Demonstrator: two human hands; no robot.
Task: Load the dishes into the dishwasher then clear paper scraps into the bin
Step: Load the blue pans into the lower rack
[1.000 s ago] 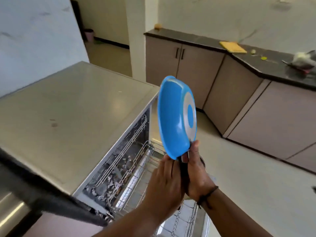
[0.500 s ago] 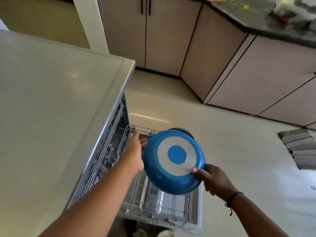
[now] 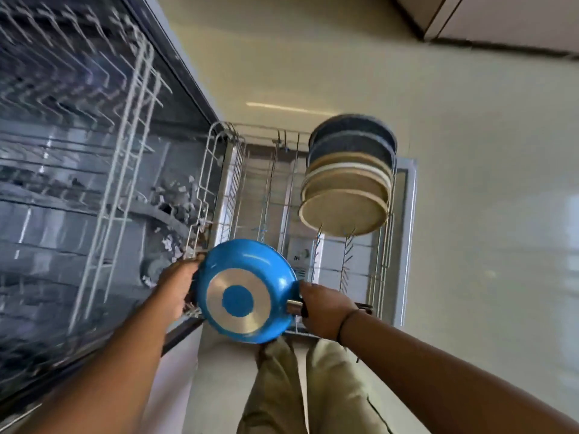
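I hold a blue frying pan (image 3: 247,291) upside down, its silver ring and blue centre facing me, over the near end of the pulled-out lower rack (image 3: 275,195). My right hand (image 3: 324,308) grips its dark handle. My left hand (image 3: 177,285) holds the pan's left rim. Several plates (image 3: 347,186), dark blue at the back and beige in front, stand on edge in the rack's right side. Paper scraps (image 3: 170,195) lie inside the dishwasher tub.
The dishwasher's upper rack (image 3: 94,120) fills the left of the view, blurred. The open door (image 3: 407,233) lies flat under the lower rack. Cream floor (image 3: 485,214) spreads to the right, cabinet bases (image 3: 501,17) stand at the top right. My legs are below the pan.
My head has tilted down and closer to the dishwasher. The pan has come lower, over the rack's near end. My left hand moved from the rack onto the pan's rim.
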